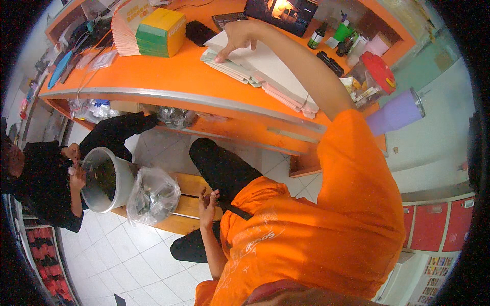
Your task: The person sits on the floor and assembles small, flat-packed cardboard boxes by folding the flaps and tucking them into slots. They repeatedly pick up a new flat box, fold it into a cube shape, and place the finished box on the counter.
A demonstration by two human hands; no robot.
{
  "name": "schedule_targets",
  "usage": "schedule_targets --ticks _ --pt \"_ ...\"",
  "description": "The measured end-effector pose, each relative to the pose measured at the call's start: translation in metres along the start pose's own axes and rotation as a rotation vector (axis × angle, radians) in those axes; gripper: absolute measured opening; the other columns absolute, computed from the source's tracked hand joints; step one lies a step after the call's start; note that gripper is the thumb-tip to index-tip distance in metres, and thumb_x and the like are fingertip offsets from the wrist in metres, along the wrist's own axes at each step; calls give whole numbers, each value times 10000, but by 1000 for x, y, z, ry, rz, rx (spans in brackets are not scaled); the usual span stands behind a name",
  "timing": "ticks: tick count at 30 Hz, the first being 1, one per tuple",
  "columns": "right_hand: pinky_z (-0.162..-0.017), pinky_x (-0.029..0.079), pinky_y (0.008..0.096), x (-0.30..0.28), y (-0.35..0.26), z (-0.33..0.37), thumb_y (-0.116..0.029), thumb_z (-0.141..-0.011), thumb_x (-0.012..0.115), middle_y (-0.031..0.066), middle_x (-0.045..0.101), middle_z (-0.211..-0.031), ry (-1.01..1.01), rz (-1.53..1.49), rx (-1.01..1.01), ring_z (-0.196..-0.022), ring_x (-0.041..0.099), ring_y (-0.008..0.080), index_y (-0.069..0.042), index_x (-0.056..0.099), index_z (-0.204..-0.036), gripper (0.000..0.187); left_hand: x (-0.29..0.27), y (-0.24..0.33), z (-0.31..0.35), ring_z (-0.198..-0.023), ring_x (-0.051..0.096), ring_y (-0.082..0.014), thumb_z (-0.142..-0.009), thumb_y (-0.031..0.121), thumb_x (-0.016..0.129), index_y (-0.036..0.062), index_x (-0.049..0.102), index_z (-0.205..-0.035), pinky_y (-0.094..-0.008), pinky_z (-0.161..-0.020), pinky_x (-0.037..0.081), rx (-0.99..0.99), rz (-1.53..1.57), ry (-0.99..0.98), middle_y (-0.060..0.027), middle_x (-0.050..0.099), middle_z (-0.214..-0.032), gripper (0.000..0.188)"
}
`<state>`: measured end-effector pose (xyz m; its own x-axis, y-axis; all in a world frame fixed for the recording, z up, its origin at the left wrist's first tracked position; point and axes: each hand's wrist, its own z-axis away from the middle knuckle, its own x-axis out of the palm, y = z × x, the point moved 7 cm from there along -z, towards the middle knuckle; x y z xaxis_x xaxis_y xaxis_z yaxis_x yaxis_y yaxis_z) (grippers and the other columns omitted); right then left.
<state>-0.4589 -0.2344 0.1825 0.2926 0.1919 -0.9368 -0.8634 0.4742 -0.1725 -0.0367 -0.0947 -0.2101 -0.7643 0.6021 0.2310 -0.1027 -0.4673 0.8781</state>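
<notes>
My right hand [239, 40] reaches over the orange desk [178, 76] to a stack of flat, folded paper cartons [275, 69]. Its thumb presses the left edge of the stack and its fingers curl over the top, closed on that corner. The cartons are white on top, with pale green and pink edges. Down by my lap, my left hand [208, 205] is held with its fingers apart, and I see nothing in it. A dark strap [236, 210] lies beside it against my orange shirt.
A yellow-green box [162, 31] stands beside fanned pink-edged cartons [124, 31]. A screen [283, 14], red-lidded jar [375, 74] and purple tumbler [395, 113] are near my right arm. Left, a person in black [48, 178] sits by a white bucket [121, 176] and plastic bag [153, 196] on a bench.
</notes>
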Motion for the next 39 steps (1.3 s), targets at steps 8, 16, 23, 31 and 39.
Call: schedule_targets --ticks 8,16,23,31,39 --pt "-683 628 409 7 12 -5 -500 -754 801 105 627 -820 -68 -56 -19 -754 653 232 49 704 -1001 610 8 -4 -6 -1038 608 -187 -1004 312 570 23 283 -1458 -298 -869 465 -17 52 -32 -130 647 -1183 610" --pt "-688 565 307 -17 29 8 -240 -815 723 81 660 -835 238 -72 -212 -709 619 182 -18 718 -1069 338 10 4 -2 -1019 619 -186 -997 311 583 10 286 -1452 -296 -860 482 8 39 -64 -132 653 -1172 620" --pt "-679 551 357 -34 33 32 -189 -767 768 136 713 -958 358 -184 -200 -796 672 210 -22 726 -1086 363 8 8 -1 -1039 623 -200 -992 307 591 5 299 -1448 -318 -887 480 25 58 -58 -143 655 -1172 620" --pt "-690 539 445 -106 -14 138 -167 -810 661 268 665 -755 967 139 -78 -780 691 385 20 717 -833 197 -9 58 17 -1025 615 -187 -997 277 586 11 376 -1415 -311 -867 486 147 52 85 -118 642 -1181 538" --pt "-861 492 420 77 -197 269 -155 -737 648 57 643 -1067 929 257 -1048 -1075 589 238 -85 750 -918 219 -84 268 148 -849 542 -147 -982 350 525 48 586 -950 -233 -666 418 883 -100 784 -64 580 -930 309"
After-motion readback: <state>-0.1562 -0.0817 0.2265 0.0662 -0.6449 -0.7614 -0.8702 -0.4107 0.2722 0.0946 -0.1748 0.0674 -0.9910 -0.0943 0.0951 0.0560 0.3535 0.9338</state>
